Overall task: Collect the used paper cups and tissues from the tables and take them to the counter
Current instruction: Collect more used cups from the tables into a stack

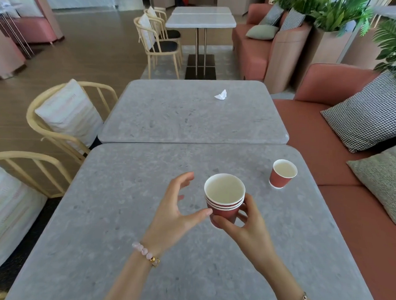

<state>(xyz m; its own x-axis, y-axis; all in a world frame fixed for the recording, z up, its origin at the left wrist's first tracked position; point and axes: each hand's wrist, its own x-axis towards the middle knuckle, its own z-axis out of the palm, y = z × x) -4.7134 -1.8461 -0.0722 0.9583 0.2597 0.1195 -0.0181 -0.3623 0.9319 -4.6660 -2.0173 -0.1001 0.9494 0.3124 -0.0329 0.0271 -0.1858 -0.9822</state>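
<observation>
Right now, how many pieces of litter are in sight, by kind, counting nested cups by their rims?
Paper cups: 4, namely 3 nested in the cup stack held by the right hand, plus 1 lone cup on the near table
Tissues: 1, the crumpled tissue on the far table
Total: 5

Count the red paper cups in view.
4: three nested in a red paper cup stack held by the right hand, judging by visible rims; one single red paper cup on the grey table. More may be hidden inside.

Matt, speckled grey stone-look tabletop [141, 250]; red paper cup stack [224, 198] with smooth pale insides; crumpled white tissue [221, 95].
</observation>
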